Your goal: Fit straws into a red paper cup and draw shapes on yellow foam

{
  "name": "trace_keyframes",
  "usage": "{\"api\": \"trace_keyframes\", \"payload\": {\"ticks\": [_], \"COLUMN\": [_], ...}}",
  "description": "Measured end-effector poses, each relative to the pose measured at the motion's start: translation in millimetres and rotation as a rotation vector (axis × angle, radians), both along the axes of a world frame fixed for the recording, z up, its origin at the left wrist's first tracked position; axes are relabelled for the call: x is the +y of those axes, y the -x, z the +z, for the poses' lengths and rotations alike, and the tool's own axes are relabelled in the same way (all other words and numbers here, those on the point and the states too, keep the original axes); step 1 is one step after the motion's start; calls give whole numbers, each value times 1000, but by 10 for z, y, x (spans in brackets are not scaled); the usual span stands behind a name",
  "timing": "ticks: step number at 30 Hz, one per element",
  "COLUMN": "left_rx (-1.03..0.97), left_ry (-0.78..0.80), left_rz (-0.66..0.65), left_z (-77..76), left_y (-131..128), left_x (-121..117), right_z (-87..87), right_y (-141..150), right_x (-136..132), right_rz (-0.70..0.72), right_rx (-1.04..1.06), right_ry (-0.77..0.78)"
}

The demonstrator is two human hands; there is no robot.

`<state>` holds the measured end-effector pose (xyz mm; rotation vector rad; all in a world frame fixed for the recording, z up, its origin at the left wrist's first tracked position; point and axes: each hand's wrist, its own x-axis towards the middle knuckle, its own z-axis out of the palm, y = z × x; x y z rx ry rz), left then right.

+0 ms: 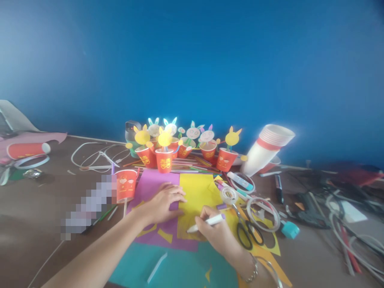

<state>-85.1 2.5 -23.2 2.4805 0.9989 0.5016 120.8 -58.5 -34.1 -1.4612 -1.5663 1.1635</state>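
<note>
My right hand (214, 230) grips a white marker (210, 221) with a purple end, its tip down at the lower part of a yellow sheet (196, 192). Flat across the seam of that sheet and a purple sheet (157, 182) rests my left hand (163, 204), fingers spread. Both sheets overlap a teal sheet (171, 262) nearer to me. Yellow paper scraps (165, 236) lie on the purple sheet by my left wrist. Black-handled scissors (246, 232) and a roll of clear tape (229, 196) are just right of my right hand.
Red paper cups (165, 161) with paper animal heads stand in a row behind the sheets. Another red cup (126, 185) stands left. At right are stacked white cups (267, 148), a glue stick (240, 181), a black marker (279, 188), a glue gun (312, 210) and tangled cables.
</note>
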Motion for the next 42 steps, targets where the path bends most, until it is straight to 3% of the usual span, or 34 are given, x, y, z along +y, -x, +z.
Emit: {"api": "trace_keyframes", "payload": {"ticks": [17, 42], "left_rx": [-15, -10], "left_ry": [-7, 1], "left_rz": [4, 12], "left_z": [-8, 13], "left_y": [-4, -5], "left_x": [-1, -14], "right_z": [-68, 10], "right_y": [-12, 3], "right_x": [6, -15], "right_rz": [13, 33], "right_rx": [-9, -17], "right_ry": [-25, 1]}}
